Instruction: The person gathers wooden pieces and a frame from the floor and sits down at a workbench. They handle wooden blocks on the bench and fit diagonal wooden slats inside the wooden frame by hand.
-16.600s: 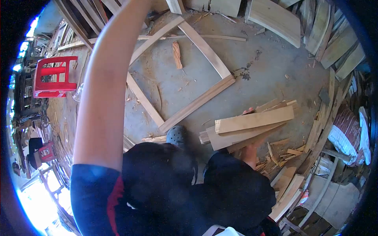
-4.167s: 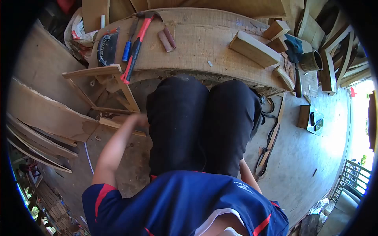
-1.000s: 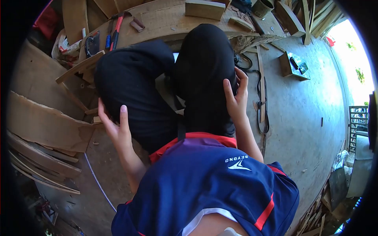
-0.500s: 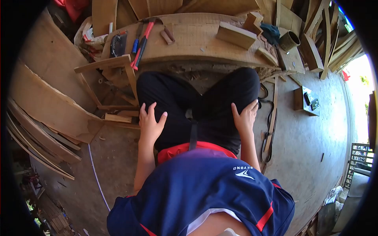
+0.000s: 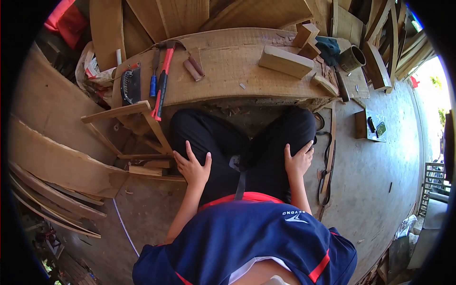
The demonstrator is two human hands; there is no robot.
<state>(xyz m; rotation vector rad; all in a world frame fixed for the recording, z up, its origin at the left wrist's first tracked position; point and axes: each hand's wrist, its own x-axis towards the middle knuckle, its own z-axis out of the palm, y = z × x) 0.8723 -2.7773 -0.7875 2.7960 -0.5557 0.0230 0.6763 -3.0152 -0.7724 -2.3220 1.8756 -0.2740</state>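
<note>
My left hand (image 5: 194,170) lies open on my left thigh, fingers spread over the black trousers (image 5: 223,175). On the other thigh rests my right hand (image 5: 298,162), also open, its fingers apart. Neither hand holds anything. Beyond my knees is a thick wooden workbench (image 5: 218,71). Closest to my left hand on it are a hammer (image 5: 163,83) with a red and black handle and a chisel (image 5: 154,76) with a blue handle. A dark toothed tool (image 5: 130,86) lies left of them. A small reddish-brown wood piece (image 5: 194,69) sits right of the hammer.
A long wood block (image 5: 286,61), a notched block (image 5: 306,40), a dark cloth (image 5: 327,49) and a round can (image 5: 352,58) stand on the bench's right. A wooden frame (image 5: 149,126) is beside my left knee. A strap (image 5: 326,166) and a box (image 5: 369,126) lie on the right.
The view has tilted up, so the bench and my hands sit lower in the picture. Both hands stay on the thighs, and the tools have not moved on the bench.
</note>
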